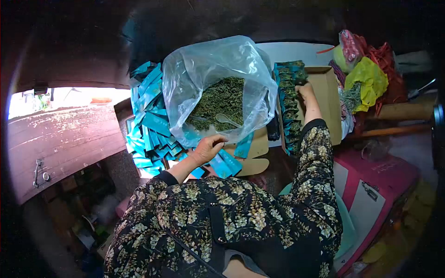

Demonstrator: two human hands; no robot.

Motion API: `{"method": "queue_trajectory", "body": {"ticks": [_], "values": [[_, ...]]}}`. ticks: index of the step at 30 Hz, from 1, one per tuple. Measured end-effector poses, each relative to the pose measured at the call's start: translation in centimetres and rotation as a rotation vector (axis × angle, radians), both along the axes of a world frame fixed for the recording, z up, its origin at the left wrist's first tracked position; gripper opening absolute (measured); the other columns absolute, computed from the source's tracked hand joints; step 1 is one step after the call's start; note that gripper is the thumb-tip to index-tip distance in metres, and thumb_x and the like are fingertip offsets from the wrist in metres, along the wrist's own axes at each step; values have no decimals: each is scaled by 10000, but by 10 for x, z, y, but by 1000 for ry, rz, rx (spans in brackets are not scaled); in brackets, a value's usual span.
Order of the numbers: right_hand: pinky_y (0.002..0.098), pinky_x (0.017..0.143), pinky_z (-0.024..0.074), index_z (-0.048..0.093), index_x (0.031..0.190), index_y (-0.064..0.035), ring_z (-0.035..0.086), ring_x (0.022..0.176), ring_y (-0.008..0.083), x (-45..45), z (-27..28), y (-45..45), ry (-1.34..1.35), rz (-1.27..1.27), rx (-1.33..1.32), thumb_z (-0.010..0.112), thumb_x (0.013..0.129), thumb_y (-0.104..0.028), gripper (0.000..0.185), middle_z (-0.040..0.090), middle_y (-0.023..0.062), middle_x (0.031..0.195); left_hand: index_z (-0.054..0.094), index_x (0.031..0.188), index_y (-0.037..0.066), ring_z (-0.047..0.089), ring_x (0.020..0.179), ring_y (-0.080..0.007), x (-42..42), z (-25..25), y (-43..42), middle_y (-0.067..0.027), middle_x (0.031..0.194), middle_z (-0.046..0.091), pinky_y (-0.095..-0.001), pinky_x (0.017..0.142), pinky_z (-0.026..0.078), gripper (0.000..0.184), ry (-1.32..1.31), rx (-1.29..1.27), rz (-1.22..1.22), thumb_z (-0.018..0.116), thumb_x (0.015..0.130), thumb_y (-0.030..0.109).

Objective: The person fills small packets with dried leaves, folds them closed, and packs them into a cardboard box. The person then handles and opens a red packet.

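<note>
My left hand (209, 148) is at the near rim of a large clear plastic bag (183, 76), fingers stretched forward and the thumb a little apart. Inside the bag lie dried green leaves (222, 97) and a clear plastic spoon (227, 120). My right hand (305, 91) is at the far end of a cardboard box (327, 104), its bent fingers against a filled packet (299, 74); the fingertips are partly hidden. A row of filled packets (291, 109) stands along the box's left side. Blue packets (223, 164) lie just below my left hand.
A large pile of blue packets (150, 123) rises left of the bag. Brown cardboard (252, 167) lies in front of it. Yellow (366, 83) and red plastic bags (389, 69) are heaped at the right. A pink and white case (371, 185) stands lower right, a wooden panel (65, 143) at left.
</note>
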State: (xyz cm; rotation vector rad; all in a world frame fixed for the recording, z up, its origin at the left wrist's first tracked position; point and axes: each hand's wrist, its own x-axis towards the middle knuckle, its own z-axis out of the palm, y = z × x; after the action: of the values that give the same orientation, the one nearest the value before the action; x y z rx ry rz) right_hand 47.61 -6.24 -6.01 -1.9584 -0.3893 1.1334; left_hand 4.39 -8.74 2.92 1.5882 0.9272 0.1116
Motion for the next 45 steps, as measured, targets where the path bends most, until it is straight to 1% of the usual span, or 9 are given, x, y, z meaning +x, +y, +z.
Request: {"method": "queue_trajectory", "body": {"ticks": [15, 19, 22, 31, 35, 37, 39, 42, 45], "values": [[319, 363, 371, 549, 988, 34, 478, 423, 155, -7, 11, 7, -156, 6, -67, 610, 703, 38, 292, 531, 99, 624, 594, 1027, 1, 596, 812, -121, -8, -5, 3, -80, 871, 639, -276, 740, 484, 199, 17, 26, 4, 550, 847, 72], [357, 414, 410, 551, 992, 44, 520, 480, 208, -4, 23, 8, -365, 153, -296, 606, 712, 7, 288, 562, 137, 674, 593, 1031, 2, 596, 817, -124, -8, -5, 6, -84, 871, 637, -279, 742, 484, 207, 28, 30, 0, 553, 843, 77], [431, 641, 465, 569, 954, 97, 616, 770, 352, 11, 4, 12, -710, 463, -417, 659, 715, -132, 343, 617, 245, 831, 594, 1032, 5, 595, 806, -127, -15, -11, 1, -85, 862, 635, -277, 733, 482, 211, 0, 11, 16, 557, 840, 82], [434, 788, 466, 551, 1077, 32, 577, 918, 405, 23, -15, 3, -834, 416, -196, 590, 713, -118, 396, 604, 272, 932, 596, 1017, 23, 578, 755, -131, -35, -15, 3, -89, 831, 624, -293, 691, 470, 207, 59, 93, -25, 551, 826, 88], [408, 732, 478, 491, 1215, -29, 597, 861, 357, 29, 14, -15, -933, 577, -475, 576, 728, -94, 499, 631, 183, 945, 594, 1019, 22, 569, 748, -122, -47, -21, -2, -94, 832, 622, -295, 681, 466, 213, 36, 126, -67, 550, 824, 93], [336, 691, 479, 519, 1189, -32, 606, 778, 253, -18, 91, -27, -983, 293, -76, 572, 742, -67, 452, 638, 121, 872, 595, 1023, 21, 564, 745, -118, -52, -19, -1, -96, 830, 620, -294, 678, 464, 216, 4, 126, -86, 551, 824, 94], [275, 668, 468, 540, 1157, -23, 571, 733, 141, -42, 125, -51, -630, 146, 307, 566, 747, -45, 411, 621, 55, 826, 601, 980, 25, 614, 756, -242, -56, -22, -4, -156, 832, 625, -347, 678, 474, 202, -42, 70, -72, 540, 806, 107], [205, 608, 428, 566, 1116, -20, 546, 738, 77, -150, 182, -93, -543, 161, 434, 511, 777, -10, 343, 586, 31, 853, 600, 989, 25, 615, 757, -215, -77, -42, -7, -143, 834, 629, -334, 683, 477, 207, -107, 17, -85, 549, 804, 105], [209, 574, 433, 597, 1032, -18, 554, 688, 88, -213, 139, -146, -341, 231, 211, 526, 765, -4, 277, 591, 30, 815, 600, 998, 27, 614, 760, -190, -102, -40, -7, -129, 836, 633, -320, 690, 480, 213, -116, 0, -69, 558, 803, 101]]}}
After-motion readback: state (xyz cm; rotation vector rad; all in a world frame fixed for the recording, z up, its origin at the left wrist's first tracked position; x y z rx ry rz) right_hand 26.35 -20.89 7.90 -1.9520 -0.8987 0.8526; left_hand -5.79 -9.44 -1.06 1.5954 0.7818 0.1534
